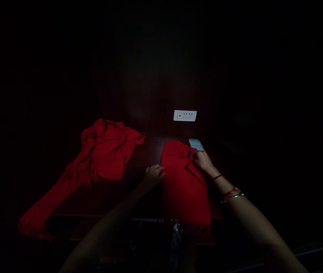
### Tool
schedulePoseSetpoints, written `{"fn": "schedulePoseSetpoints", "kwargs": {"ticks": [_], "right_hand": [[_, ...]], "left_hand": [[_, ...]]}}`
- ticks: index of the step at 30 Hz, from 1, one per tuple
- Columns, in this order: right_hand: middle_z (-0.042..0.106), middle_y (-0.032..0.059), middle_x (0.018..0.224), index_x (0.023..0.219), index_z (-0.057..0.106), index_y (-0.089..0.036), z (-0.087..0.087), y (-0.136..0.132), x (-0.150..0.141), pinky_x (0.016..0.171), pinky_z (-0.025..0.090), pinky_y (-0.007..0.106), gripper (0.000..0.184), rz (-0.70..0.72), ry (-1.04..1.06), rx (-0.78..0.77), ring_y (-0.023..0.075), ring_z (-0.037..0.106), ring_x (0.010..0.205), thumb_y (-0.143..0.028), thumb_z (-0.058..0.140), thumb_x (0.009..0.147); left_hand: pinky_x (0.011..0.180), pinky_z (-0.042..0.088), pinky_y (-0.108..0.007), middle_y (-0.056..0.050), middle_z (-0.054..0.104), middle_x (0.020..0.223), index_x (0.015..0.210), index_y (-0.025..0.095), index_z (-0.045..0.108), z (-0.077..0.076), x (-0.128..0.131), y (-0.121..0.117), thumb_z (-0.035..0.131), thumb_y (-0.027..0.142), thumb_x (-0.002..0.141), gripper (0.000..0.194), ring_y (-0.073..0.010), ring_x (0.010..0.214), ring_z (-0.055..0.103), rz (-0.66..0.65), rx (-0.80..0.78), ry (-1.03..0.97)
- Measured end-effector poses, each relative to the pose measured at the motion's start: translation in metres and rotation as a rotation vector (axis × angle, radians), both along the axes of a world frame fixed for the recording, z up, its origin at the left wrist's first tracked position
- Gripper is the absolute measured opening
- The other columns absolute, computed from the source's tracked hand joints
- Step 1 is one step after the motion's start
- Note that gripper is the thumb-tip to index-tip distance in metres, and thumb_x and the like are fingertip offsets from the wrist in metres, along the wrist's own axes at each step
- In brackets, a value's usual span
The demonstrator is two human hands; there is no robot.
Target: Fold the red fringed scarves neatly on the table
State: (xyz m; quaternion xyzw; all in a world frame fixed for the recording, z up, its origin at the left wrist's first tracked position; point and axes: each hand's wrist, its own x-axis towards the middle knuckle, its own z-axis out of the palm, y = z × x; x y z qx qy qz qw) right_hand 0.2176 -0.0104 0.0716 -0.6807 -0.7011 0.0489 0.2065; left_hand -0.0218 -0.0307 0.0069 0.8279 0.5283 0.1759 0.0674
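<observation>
A red fringed scarf (182,189) lies folded lengthwise on the dark table, its fringed end hanging over the front edge. My right hand (202,161) is closed on the scarf's right side near the far end, where the cloth is lifted into a fold. At the scarf's left edge, my left hand (154,175) rests with its fingers stretched out, the fingertips touching the cloth. Farther left, a second red scarf (107,151) lies in a crumpled heap, and one fringed end trails over the front edge.
A phone (197,145) with a lit screen lies just beyond my right hand. On the back panel is a white power socket (185,115). The table's front edge (99,215) runs below my hands. Most of the surroundings are too dark to make out.
</observation>
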Motion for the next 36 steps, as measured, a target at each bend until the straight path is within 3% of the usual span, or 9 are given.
{"fn": "schedulePoseSetpoints", "kwargs": {"ticks": [4, 7, 10, 13, 17, 23, 29, 33, 36], "right_hand": [[0.061, 0.0056, 0.083, 0.09, 0.055, -0.014, 0.044, 0.009, 0.042, 0.065, 0.042, 0.026, 0.024, -0.152, 0.399, 0.417, 0.0148, 0.056, 0.073, -0.022, 0.046, 0.07], [0.06, 0.0064, 0.084, 0.092, 0.055, -0.013, 0.066, 0.003, 0.083, 0.067, 0.042, 0.028, 0.026, -0.39, 0.436, 0.597, 0.0152, 0.055, 0.073, -0.019, 0.047, 0.068], [0.06, 0.01, 0.083, 0.093, 0.056, -0.011, 0.064, -0.01, 0.11, 0.069, 0.042, 0.033, 0.028, -0.524, 0.239, 0.377, 0.0199, 0.055, 0.077, -0.015, 0.05, 0.065], [0.058, 0.0149, 0.092, 0.099, 0.055, -0.008, 0.05, -0.018, 0.112, 0.076, 0.04, 0.034, 0.036, -0.435, 0.006, 0.212, 0.023, 0.054, 0.086, -0.009, 0.048, 0.064], [0.047, 0.0155, 0.114, 0.112, 0.047, -0.011, 0.029, -0.015, 0.077, 0.083, 0.037, 0.033, 0.04, -0.15, -0.181, 0.192, 0.0233, 0.046, 0.101, -0.02, 0.044, 0.073], [0.045, 0.0132, 0.118, 0.119, 0.041, -0.018, -0.008, -0.007, 0.024, 0.079, 0.039, 0.033, 0.049, 0.062, -0.425, -0.248, 0.0252, 0.046, 0.102, -0.035, 0.049, 0.073], [0.056, 0.0169, 0.096, 0.094, 0.058, -0.011, 0.002, -0.005, 0.041, 0.075, 0.039, 0.034, 0.027, -0.011, -0.489, -0.251, 0.0252, 0.053, 0.091, -0.018, 0.038, 0.078], [0.046, 0.0166, 0.113, 0.107, 0.052, -0.016, 0.014, -0.006, 0.049, 0.08, 0.033, 0.048, 0.032, -0.087, -0.533, -0.114, 0.0294, 0.042, 0.103, -0.023, 0.037, 0.079], [0.033, 0.013, 0.126, 0.123, 0.036, -0.024, 0.003, -0.004, 0.033, 0.084, 0.024, 0.056, 0.046, 0.076, -0.509, -0.129, 0.0316, 0.029, 0.113, -0.036, 0.04, 0.078]], "left_hand": [[0.088, 0.032, -0.037, -0.001, 0.05, 0.113, 0.103, 0.025, 0.051, 0.005, -0.006, -0.002, 0.042, 0.032, 0.078, 0.027, -0.0188, 0.104, 0.043, -0.05, -0.037, 0.049], [0.089, 0.031, -0.039, -0.002, 0.048, 0.117, 0.106, 0.025, 0.05, 0.004, -0.007, -0.003, 0.042, 0.033, 0.079, 0.03, -0.0199, 0.107, 0.041, -0.042, -0.039, 0.07], [0.09, 0.029, -0.042, -0.005, 0.042, 0.122, 0.112, 0.022, 0.046, 0.001, -0.004, -0.004, 0.039, 0.039, 0.08, 0.037, -0.0229, 0.112, 0.036, -0.022, -0.041, 0.058], [0.091, 0.026, -0.046, -0.007, 0.028, 0.132, 0.122, 0.021, 0.035, 0.0, 0.002, 0.0, 0.036, 0.047, 0.079, 0.05, -0.0276, 0.119, 0.024, 0.019, -0.022, 0.028], [0.094, 0.022, -0.047, -0.005, 0.02, 0.136, 0.127, 0.021, 0.026, 0.004, 0.012, 0.013, 0.032, 0.05, 0.079, 0.056, -0.0253, 0.124, 0.013, -0.023, -0.041, 0.044], [0.095, 0.023, -0.038, -0.009, 0.025, 0.134, 0.129, 0.014, 0.02, 0.001, 0.018, 0.034, 0.018, 0.04, 0.086, 0.05, -0.0186, 0.121, 0.023, -0.104, -0.113, 0.046], [0.09, 0.028, -0.042, -0.008, 0.038, 0.126, 0.126, 0.019, 0.028, 0.0, 0.004, 0.035, 0.022, 0.044, 0.085, 0.049, -0.0225, 0.113, 0.035, -0.112, 0.001, 0.137], [0.092, 0.026, -0.037, -0.007, 0.033, 0.129, 0.128, 0.02, 0.024, 0.009, 0.005, 0.051, 0.017, 0.04, 0.086, 0.047, -0.02, 0.116, 0.031, -0.14, 0.055, 0.069], [0.097, 0.019, -0.034, -0.005, 0.022, 0.135, 0.131, 0.02, 0.012, 0.013, 0.012, 0.07, 0.011, 0.04, 0.087, 0.049, -0.0162, 0.122, 0.022, -0.215, -0.067, 0.018]]}}
